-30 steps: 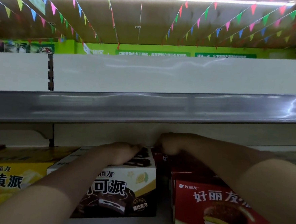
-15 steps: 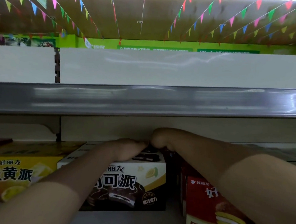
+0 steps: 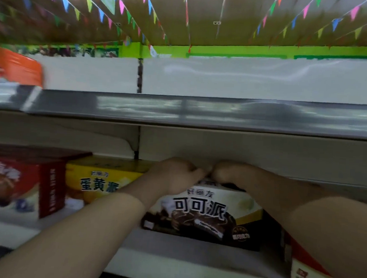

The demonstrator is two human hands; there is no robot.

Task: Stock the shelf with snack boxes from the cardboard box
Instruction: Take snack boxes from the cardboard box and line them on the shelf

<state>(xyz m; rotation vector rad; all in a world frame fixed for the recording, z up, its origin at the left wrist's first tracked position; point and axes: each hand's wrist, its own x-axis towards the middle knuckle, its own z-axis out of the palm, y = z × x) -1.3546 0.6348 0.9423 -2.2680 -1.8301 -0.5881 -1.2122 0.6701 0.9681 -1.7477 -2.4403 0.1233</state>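
Note:
A white and brown cocoa pie box (image 3: 205,214) stands on the shelf (image 3: 169,266). My left hand (image 3: 175,175) lies over its top back edge with the fingers curled down behind it. Knuckle to knuckle beside it, my right hand (image 3: 228,174) grips the same top edge. Left of this box stand a yellow egg-yolk pie box (image 3: 101,183) and a red pie box (image 3: 14,181). Another red box (image 3: 308,271) sits at the lower right, partly behind my right forearm. The cardboard box is out of view.
The upper shelf's grey front rail (image 3: 201,112) runs across just above my hands. An orange box (image 3: 14,66) stands on that upper shelf at the far left. The white back panel (image 3: 247,78) rises behind it, and coloured pennants hang from the ceiling.
The view has swung left, bringing the red box at the left and the orange box into sight. Both hands stay on the cocoa pie box's top back edge.

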